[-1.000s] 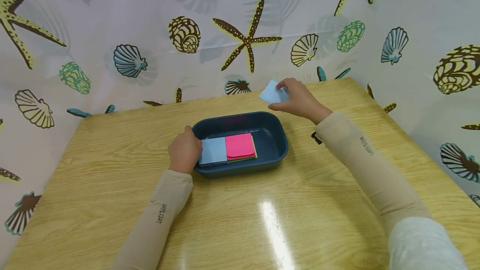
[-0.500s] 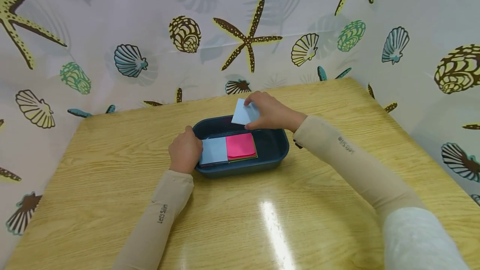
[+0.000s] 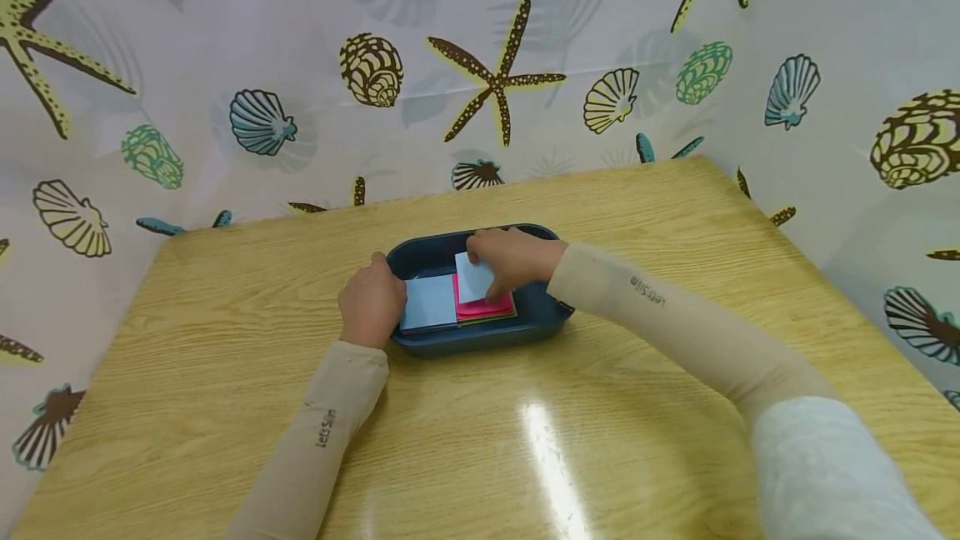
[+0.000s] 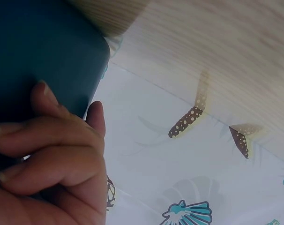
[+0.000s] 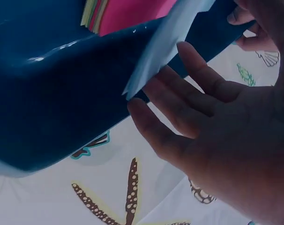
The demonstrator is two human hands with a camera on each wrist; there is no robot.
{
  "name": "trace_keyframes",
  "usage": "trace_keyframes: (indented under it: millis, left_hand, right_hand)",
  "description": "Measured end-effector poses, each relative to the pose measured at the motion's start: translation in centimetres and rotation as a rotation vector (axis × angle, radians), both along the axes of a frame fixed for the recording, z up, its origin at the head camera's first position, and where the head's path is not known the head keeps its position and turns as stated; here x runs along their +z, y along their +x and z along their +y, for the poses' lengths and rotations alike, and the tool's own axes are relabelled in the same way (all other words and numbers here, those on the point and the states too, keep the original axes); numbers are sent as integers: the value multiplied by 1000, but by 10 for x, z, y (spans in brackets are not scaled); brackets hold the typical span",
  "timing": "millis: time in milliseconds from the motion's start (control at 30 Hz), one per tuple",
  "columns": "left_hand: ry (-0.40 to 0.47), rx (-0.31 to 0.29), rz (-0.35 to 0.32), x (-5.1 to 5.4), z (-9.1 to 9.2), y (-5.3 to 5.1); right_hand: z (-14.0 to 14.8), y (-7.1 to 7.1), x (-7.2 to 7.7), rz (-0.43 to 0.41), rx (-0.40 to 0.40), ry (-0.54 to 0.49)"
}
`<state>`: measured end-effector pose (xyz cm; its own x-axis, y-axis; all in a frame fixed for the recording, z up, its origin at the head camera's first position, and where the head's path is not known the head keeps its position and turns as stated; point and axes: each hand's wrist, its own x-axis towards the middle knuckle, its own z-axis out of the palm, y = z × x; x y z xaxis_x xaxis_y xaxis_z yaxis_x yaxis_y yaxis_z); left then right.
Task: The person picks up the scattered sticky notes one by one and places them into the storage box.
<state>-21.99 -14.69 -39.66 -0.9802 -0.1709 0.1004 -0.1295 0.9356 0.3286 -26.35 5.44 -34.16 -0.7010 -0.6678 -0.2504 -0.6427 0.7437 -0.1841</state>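
A dark blue oval plastic tub (image 3: 480,344) stands on the table. My left hand (image 3: 370,298) grips its left end; in the left wrist view the fingers curl against the tub wall (image 4: 62,42). My right hand (image 3: 517,257) reaches inside and pinches a small pad of light blue sticky notes (image 3: 472,277), tilted over a pink stack (image 3: 504,305). Seen from the right wrist, the held pad (image 5: 158,51) shows several thin layers, with thumb and fingers on either side. A second light blue pad (image 3: 430,302) lies flat at the tub's left. Whether the held pad touches the pink one cannot be told.
The wooden table (image 3: 247,340) extends on all sides of the tub. Behind and to the right hangs a white cloth (image 3: 300,15) printed with shells and starfish. Other coloured sheets (image 5: 93,14) show beneath the pink one.
My right hand has carried the light blue pad left and down, from beyond the tub's far right rim into the tub above the pink stack. My left hand has stayed put.
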Motion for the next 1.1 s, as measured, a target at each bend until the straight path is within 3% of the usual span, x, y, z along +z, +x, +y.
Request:
trace_keyframes:
  millis: [300,667,967,1100]
  left_hand:
    - [3,6,-23,1,3,0]
    - [1,-7,4,0,1,0]
    - [-8,-5,-2,0,0,0]
    - [-10,-3,-3,1,0,1]
  right_hand:
    - [-14,-2,-5,-65,-2,156]
    - [-26,-1,-6,-71,7,256]
    - [-31,0,-9,-74,10,288]
    - [-28,3,-2,-52,29,260]
